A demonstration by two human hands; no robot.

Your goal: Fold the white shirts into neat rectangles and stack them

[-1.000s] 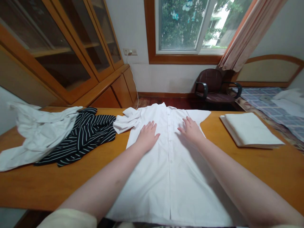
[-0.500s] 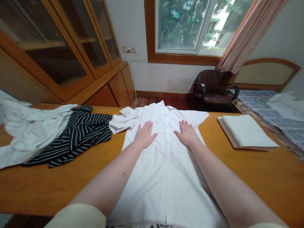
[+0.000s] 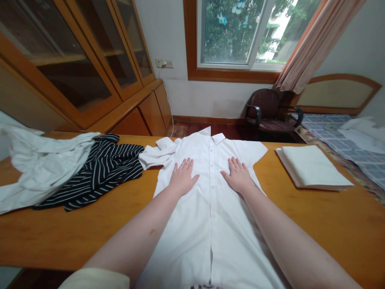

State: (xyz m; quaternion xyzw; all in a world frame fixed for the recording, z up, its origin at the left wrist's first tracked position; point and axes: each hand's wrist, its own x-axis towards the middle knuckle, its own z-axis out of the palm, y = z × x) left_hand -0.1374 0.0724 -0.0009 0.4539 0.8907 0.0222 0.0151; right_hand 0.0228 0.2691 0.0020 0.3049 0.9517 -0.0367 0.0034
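A white button-up shirt (image 3: 210, 216) lies flat, front up, on the wooden table (image 3: 75, 228), its collar toward the far edge. My left hand (image 3: 182, 178) rests palm down on the shirt's chest, left of the button line, fingers stretched out. Right of the buttons, my right hand (image 3: 238, 175) lies flat in the same way. Neither hand holds anything. The shirt's left sleeve (image 3: 158, 153) is bunched up beside it; the right sleeve (image 3: 254, 150) lies spread.
A black-and-white striped garment (image 3: 99, 170) and a crumpled white garment (image 3: 36, 168) lie at the table's left. A folded white cloth on a board (image 3: 311, 166) sits at the right. Beyond the table stand a dark armchair (image 3: 269, 114), wooden cabinets (image 3: 90, 72) and a bed (image 3: 355, 136).
Both hands have slid a little toward me along the shirt's chest. The collar now shows clearly at the far edge. The view has shifted slightly.
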